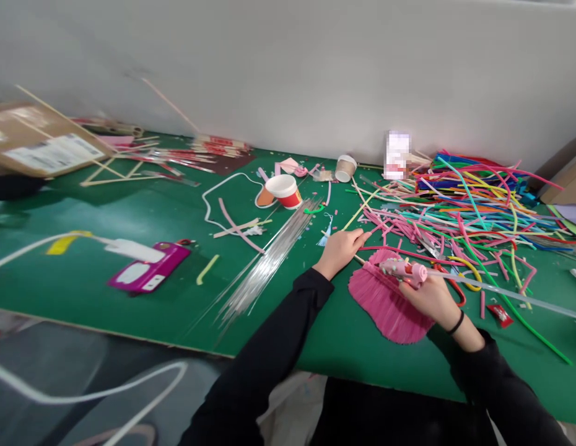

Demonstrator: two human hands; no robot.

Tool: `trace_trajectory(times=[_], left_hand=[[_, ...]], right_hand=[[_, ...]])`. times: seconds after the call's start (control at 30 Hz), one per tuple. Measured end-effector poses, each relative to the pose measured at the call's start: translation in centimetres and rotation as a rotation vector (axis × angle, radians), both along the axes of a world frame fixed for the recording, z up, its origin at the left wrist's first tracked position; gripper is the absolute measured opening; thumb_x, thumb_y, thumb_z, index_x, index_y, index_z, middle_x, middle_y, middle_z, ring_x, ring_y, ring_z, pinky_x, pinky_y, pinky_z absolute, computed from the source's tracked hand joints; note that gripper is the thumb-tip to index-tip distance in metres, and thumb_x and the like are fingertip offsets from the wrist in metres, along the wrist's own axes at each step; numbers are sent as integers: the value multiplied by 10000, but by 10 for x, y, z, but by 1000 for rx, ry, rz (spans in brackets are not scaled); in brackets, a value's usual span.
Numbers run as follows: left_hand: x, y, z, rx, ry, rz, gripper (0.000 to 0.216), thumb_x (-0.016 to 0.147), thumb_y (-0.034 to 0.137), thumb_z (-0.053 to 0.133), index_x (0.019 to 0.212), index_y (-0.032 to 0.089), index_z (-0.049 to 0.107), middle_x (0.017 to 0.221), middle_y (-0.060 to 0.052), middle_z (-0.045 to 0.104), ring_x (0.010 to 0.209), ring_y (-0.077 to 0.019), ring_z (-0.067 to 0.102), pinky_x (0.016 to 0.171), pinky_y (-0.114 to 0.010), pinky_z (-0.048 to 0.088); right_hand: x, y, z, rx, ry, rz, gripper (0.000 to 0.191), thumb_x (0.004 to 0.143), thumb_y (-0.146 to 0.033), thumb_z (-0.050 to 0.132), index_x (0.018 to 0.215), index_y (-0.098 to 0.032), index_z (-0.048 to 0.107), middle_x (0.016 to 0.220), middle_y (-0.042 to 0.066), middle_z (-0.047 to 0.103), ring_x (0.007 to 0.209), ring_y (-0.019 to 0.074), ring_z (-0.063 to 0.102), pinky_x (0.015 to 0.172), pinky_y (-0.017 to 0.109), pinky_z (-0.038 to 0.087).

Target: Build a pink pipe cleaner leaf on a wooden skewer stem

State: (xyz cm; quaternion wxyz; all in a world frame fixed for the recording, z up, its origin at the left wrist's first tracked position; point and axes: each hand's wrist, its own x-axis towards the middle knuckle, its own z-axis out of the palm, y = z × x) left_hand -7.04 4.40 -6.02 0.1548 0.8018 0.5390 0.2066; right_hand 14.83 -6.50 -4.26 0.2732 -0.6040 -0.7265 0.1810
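Note:
A pink fan-shaped piece made of pipe cleaners lies flat on the green table in front of me. My right hand is closed around a pink hot glue gun, whose nozzle points left over the fan's upper edge; a clear glue stick sticks out behind it to the right. My left hand rests on the table just left of the fan, fingers pinched on a thin stick or pipe cleaner at the fan's top corner.
A large heap of coloured pipe cleaners fills the right side. A bundle of thin clear rods, a red-and-white paper cup, a brown cup, a magenta box, a white cable and a cardboard box lie left.

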Motion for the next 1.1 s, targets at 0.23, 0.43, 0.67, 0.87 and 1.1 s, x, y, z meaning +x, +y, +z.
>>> trace_trajectory(times=[0.23, 0.43, 0.67, 0.87, 1.1], left_hand=[[1, 0, -1, 9, 8, -8, 442, 998, 434, 377, 662, 200, 542, 589, -26, 588, 608, -180, 559, 574, -272, 256], [1, 1, -1, 11, 8, -13, 457, 999, 450, 369, 672, 193, 559, 581, -23, 574, 582, -173, 533, 564, -276, 235], [1, 2, -1, 15, -1, -23, 464, 999, 445, 366, 653, 191, 543, 589, -25, 581, 585, -165, 527, 564, -274, 230], [2, 2, -1, 20, 4, -18, 452, 995, 438, 373, 652, 192, 537, 569, -21, 547, 573, -169, 506, 560, -281, 213], [3, 1, -1, 33, 13, -8, 452, 998, 432, 366, 668, 190, 558, 557, -16, 528, 564, -166, 488, 553, -283, 197]], right_hand=[[-10, 3, -2, 19, -53, 39, 218, 780, -301, 518, 572, -235, 537, 577, 6, 575, 569, 167, 527, 591, 298, 380], [-9, 4, 1, 6, -47, 89, 191, 787, -245, 496, 632, -236, 607, 638, 19, 619, 629, 186, 552, 632, 306, 392], [-6, 4, -3, -33, -25, 100, 191, 787, -252, 501, 604, -229, 555, 627, 25, 611, 624, 194, 552, 638, 320, 389], [-4, 2, -4, -91, 10, 55, 248, 763, -267, 491, 523, -228, 439, 541, 8, 519, 594, 182, 520, 599, 314, 368], [-5, -1, 3, -235, 178, -56, 298, 726, -303, 507, 493, -238, 333, 458, -25, 422, 479, 140, 421, 515, 300, 309]])
